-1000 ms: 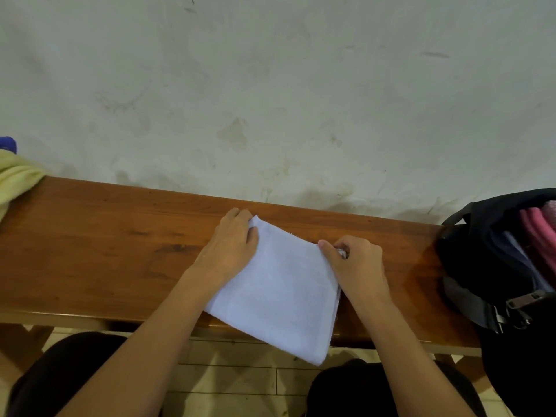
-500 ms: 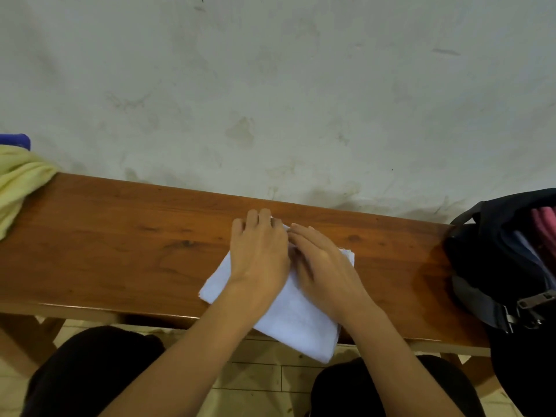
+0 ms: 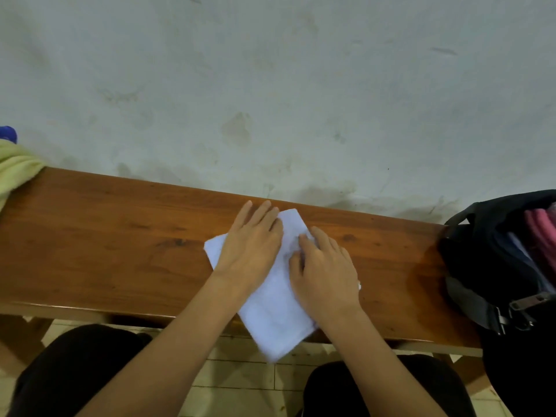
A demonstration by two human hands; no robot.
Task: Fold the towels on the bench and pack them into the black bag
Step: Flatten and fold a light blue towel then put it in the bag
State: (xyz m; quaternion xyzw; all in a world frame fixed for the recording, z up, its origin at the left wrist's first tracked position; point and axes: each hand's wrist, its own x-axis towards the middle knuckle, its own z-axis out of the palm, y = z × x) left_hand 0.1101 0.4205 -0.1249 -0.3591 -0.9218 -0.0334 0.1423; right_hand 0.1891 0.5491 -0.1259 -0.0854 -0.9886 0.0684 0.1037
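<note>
At the far left end of the bench [image 3: 90,242] a yellow-green towel [image 3: 15,170] lies untouched, still to be folded. Mid-bench, the white towel [image 3: 276,308], half a second ago wider under both palms, now lies as a narrower strip overhanging the near edge; the left hand [image 3: 251,251] presses it with straight fingers while the right hand [image 3: 323,272], fingers loosely spread, flattens the new fold. That fold looks nearly finished, so the open black bag [image 3: 493,266] at the right, already holding pink cloth, likely comes next.
</note>
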